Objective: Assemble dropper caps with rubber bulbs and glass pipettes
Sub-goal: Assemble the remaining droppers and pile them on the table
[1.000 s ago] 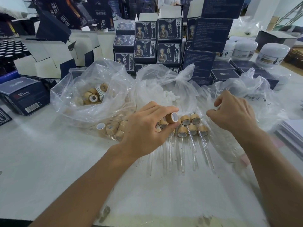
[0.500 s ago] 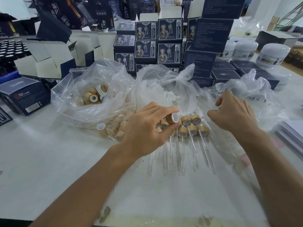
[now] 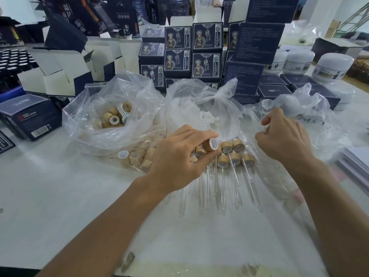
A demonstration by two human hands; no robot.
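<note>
While a bamboo-coloured dropper cap (image 3: 210,144) was pinched between the thumb and forefinger of the left hand (image 3: 179,156), its white-lined open end was turned up and to the right, just above a row of finished droppers (image 3: 229,154) laid on the worktop (image 3: 50,196) with their glass pipettes (image 3: 223,188) pointing toward the person. The right hand (image 3: 283,136) was curled near the clear bag (image 3: 299,116) on the right, fingers drawn narrow as if something small were nipped there; whether a pipette or only plastic film was held could not be told. Loose caps were kept in the left bag (image 3: 111,120), and white rubber bulbs (image 3: 207,117) were seen in the middle bag (image 3: 201,104). From this, the fitting of a part into the held cap was judged to be the step in hand. Several risks were judged likely. The cap could be dropped onto the finished row if the light pinch were loosened, and the round caps could then be set rolling. A thin glass tube could be snapped if it were pressed in off-axis or forced. The tubes already lying on the worktop could be swept aside or cracked by either forearm, since both arms were held low over them. The bag film could also be snagged and parts dragged out.
</note>
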